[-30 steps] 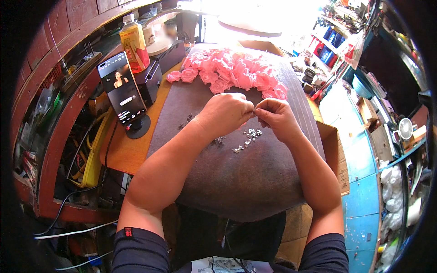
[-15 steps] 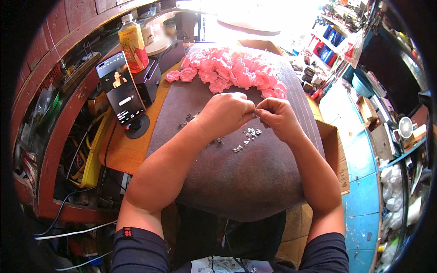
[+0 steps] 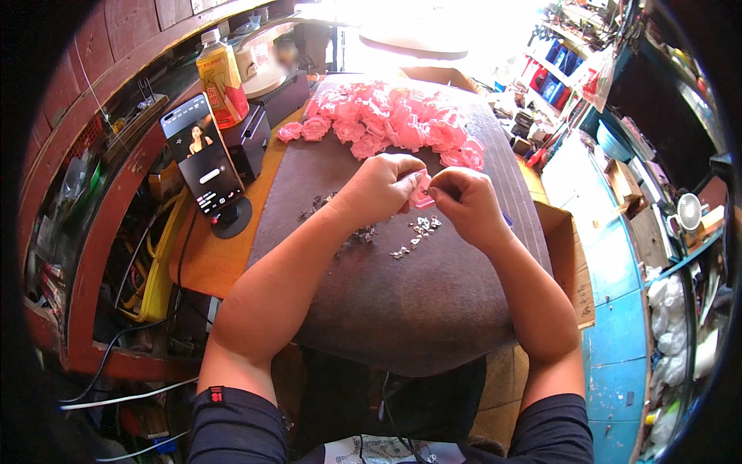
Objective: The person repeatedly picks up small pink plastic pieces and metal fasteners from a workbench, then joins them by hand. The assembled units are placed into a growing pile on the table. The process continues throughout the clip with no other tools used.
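Note:
A pink artificial flower (image 3: 421,195) is held up above the brown board (image 3: 402,309), its flat side with a small dark spot at the middle facing me. My left hand (image 3: 384,185) pinches it along its left edge. The fingers of my right hand (image 3: 468,203) are closed together at its right side; whatever small thing lies between them is too small to make out. Just below the hands lie several small shiny silver pieces (image 3: 423,227). Small dark pieces (image 3: 362,235) lie beside and partly behind my left forearm. Farther off, many pink flowers (image 3: 386,116) form a heap.
A phone (image 3: 202,158) with a lit screen leans on a round stand at the left, before a drink bottle (image 3: 222,81) and a black box (image 3: 251,139). A cardboard box (image 3: 568,259) stands against the board's right side. A yellow basket (image 3: 158,263) is low at left.
The pink flower, mostly hidden between the hands before, now shows between them. My hands have come slightly apart, and my left fingers have turned to show its flat side.

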A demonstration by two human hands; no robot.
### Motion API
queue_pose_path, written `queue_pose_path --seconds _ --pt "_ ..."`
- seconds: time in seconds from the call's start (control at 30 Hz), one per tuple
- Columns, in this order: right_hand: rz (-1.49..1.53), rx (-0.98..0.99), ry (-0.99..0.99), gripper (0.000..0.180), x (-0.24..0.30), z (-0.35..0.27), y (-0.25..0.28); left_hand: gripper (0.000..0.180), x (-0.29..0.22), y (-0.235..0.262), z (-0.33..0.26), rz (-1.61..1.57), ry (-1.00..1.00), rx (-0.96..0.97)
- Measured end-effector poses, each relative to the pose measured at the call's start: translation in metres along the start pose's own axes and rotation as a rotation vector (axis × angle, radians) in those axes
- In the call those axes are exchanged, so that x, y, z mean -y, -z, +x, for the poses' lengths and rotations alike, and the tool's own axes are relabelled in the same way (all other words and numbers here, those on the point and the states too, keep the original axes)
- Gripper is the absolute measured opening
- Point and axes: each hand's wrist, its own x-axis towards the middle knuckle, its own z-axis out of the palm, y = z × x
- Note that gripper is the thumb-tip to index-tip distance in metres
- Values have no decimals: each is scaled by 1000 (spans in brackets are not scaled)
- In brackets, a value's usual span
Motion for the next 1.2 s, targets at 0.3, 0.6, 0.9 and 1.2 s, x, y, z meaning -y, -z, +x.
queue_pose_path --seconds 0.3,0.6,0.9,1.2 --pt "-77 89 36 8 -4 0 1 25 -2 0 -1 68 -82 32" --pt "-126 114 37 10 0 -2 -1 23 -5 -1 -3 122 -133 27" --pt "-310 67 105 8 -1 -4 -6 23 -1 -2 -1 159 -175 15" --pt "-202 5 260 10 6 -5 0 22 -6 4 0 -50 -41 -56"
